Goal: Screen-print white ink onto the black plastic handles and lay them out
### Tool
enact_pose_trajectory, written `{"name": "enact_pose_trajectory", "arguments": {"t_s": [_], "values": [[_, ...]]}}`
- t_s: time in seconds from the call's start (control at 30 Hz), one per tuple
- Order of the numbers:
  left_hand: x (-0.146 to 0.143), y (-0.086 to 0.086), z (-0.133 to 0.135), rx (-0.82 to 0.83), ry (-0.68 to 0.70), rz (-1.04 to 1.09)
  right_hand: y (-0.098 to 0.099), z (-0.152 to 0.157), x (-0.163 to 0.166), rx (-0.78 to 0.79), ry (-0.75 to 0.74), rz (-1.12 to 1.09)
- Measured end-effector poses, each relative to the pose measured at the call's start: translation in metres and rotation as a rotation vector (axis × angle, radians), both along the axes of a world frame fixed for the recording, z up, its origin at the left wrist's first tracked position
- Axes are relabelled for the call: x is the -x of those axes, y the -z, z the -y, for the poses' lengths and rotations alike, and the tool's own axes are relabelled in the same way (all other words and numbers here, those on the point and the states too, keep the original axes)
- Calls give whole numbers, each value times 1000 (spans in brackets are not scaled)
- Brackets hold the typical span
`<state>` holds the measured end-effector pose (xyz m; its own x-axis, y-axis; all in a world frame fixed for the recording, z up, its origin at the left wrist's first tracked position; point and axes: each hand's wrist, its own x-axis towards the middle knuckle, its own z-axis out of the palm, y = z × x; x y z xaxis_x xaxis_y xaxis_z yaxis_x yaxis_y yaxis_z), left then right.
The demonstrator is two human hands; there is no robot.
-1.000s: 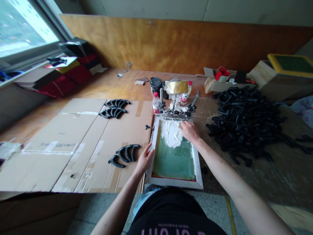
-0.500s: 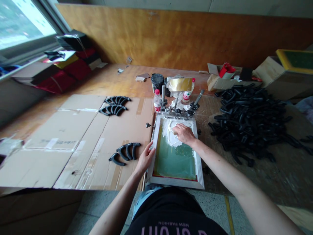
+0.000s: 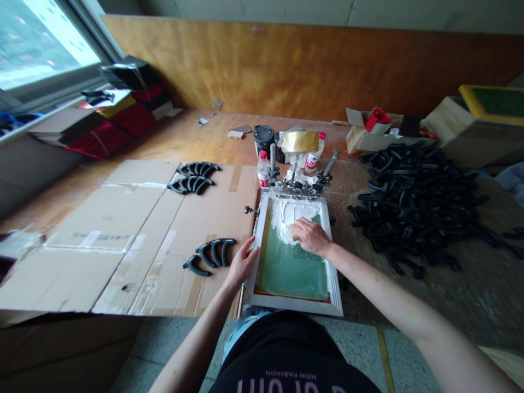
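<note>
A silk-screen frame point(image 3: 334, 278) with a pale rim and green mesh lies before me, clamped at its far end by a metal hinge clamp point(image 3: 292, 188). White paste point(image 3: 286, 210) is smeared over the mesh's far part. My right hand point(image 3: 311, 236) is closed low over the paste's near edge; whatever its fingers hold is hidden beneath them. At the frame's left side, my left hand point(image 3: 244, 261) grips the rim, thumb toward the top and fingers along the outer edge. Left of that hand, several black curved handles point(image 3: 210, 254) lie in a row on flattened cardboard point(image 3: 159, 218).
More curved handles point(image 3: 194, 177) line up farther back on the cardboard. A large heap of black handles point(image 3: 417, 202) covers the right side. Behind the clamp stand a black tub point(image 3: 263, 139) and red-capped bottles point(image 3: 263, 172). Cartons point(image 3: 450, 125) sit at the back right.
My right hand has moved slightly toward me over the mesh, uncovering curved ridges in the white paste. My left hand remains at the frame's left rim.
</note>
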<state>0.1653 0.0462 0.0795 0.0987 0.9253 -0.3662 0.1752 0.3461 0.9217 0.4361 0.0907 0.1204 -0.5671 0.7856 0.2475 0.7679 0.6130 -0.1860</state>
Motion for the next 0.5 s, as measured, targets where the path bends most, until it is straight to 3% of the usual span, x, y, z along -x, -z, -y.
{"name": "enact_pose_trajectory", "arguments": {"t_s": [0.13, 0.23, 0.37, 0.5], "values": [[-1, -2, 1, 7, -10, 7, -6, 5, -11, 63, -72, -36], [0, -15, 0, 43, -1, 12, -22, -22, -10, 72, 86, -112], [1, -55, 0, 10, 4, 42, -46, -62, -13, 13, 347, -115], [-5, -100, -9, -87, -54, 103, -56, -71, -62, -128, 575, -233]]}}
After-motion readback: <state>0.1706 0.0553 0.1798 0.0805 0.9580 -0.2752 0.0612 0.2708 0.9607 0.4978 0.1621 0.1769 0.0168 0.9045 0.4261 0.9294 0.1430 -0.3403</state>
